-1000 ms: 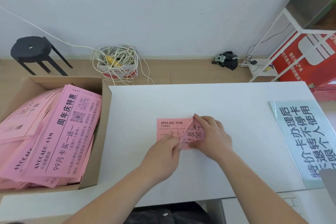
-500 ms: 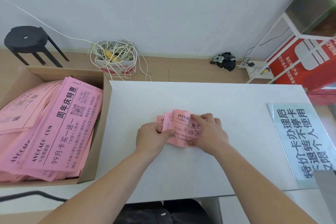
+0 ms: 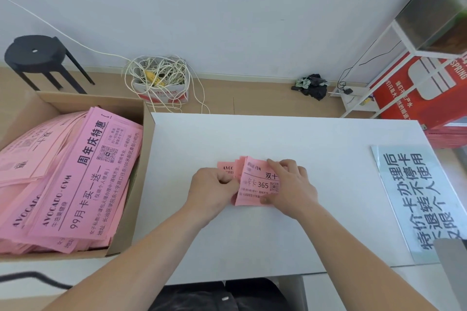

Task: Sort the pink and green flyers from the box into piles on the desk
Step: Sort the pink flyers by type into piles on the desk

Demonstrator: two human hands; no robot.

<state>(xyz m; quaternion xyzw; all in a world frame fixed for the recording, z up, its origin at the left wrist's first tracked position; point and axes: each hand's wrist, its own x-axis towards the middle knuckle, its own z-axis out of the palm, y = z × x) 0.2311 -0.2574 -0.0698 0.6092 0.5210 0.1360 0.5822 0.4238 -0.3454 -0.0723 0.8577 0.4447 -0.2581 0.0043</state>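
A small bundle of pink flyers (image 3: 255, 183) lies folded and bunched in the middle of the white desk (image 3: 278, 139). My left hand (image 3: 212, 190) pinches its left edge, fingers curled. My right hand (image 3: 290, 188) holds the right side, fingers over the top and thumb under the lower edge. To the left, the cardboard box (image 3: 141, 159) is filled with a loose heap of large pink flyers (image 3: 83, 182). A pale green flyer (image 3: 417, 194) lies flat at the desk's right edge. No green flyer shows in the box.
On the floor behind the desk are a black stool (image 3: 38, 58), a small box of tangled white cable (image 3: 161, 81) and a dark cloth (image 3: 313, 86). A white shelf frame (image 3: 394, 58) with red packaging stands at the right. A black cable (image 3: 32, 279) crosses the lower left.
The pink flyer lay nearly flat between both hands a second ago. Both hands have since folded and bunched it into a narrower bundle with raised layers.
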